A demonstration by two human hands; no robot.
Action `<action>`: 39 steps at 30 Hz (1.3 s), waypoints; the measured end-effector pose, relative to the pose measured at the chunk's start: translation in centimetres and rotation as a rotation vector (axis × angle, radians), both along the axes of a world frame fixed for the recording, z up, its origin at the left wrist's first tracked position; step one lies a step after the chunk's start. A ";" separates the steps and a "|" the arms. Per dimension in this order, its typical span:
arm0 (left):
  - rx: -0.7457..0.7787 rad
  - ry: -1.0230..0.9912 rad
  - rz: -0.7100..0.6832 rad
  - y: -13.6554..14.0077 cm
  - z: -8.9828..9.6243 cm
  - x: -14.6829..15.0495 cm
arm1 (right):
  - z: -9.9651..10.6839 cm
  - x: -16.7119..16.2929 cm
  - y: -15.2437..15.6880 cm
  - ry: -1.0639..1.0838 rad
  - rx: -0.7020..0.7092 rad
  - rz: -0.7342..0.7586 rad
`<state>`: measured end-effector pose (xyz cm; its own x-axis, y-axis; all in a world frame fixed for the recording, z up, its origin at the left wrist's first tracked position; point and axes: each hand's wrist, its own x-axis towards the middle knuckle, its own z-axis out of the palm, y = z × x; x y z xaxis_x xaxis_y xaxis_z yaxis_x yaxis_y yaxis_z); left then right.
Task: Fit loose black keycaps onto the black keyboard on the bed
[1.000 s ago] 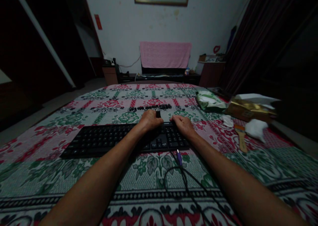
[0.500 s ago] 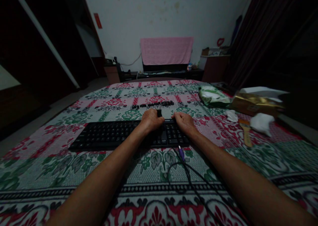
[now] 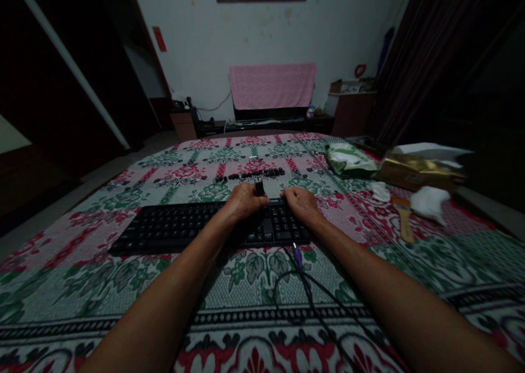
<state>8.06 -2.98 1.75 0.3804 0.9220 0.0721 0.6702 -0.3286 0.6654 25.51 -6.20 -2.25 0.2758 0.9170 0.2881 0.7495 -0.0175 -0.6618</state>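
A black keyboard (image 3: 164,225) lies flat on the patterned cloth in the head view. My left hand (image 3: 245,200) is closed over its upper right part, and a small black block-like piece (image 3: 260,188) sticks up from between the fingers; its kind cannot be made out. My right hand (image 3: 301,203) has its fingers curled around the keyboard's upper right edge, beside the number pad. Beyond the hands, loose black keycaps (image 3: 262,173) lie in a row. Below the keyboard's right part is a cable with a purple plug (image 3: 297,256).
To the right lie a green tissue pack (image 3: 350,159), a gold box (image 3: 418,170), crumpled white tissues (image 3: 430,202) and a flat brush with a wooden handle (image 3: 406,225). The patterned tablecloth (image 3: 123,291) covers the table. A pink cloth (image 3: 273,86) hangs by the far wall.
The view has shifted slightly. Both hands keep their places on the keyboard, and the black piece still stands up from my left hand.
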 end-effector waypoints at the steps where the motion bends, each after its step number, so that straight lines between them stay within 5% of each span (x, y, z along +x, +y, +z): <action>1: -0.012 -0.035 -0.002 0.1 -0.1 0.1 | 0.0 0.0 0.0 0.001 0.003 0.003; 8: 0.000 -0.140 0.014 0.0 0.3 0.6 | 0.1 0.1 0.1 -0.026 -0.001 0.014; 39: 0.246 0.026 0.083 -1.6 1.0 1.5 | 0.5 -0.1 -0.3 -0.042 -0.020 0.024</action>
<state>9.59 -4.59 2.76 0.3088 0.9060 0.2894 0.7175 -0.4217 0.5545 25.39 -6.52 -1.74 0.2418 0.9289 0.2807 0.7772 -0.0122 -0.6291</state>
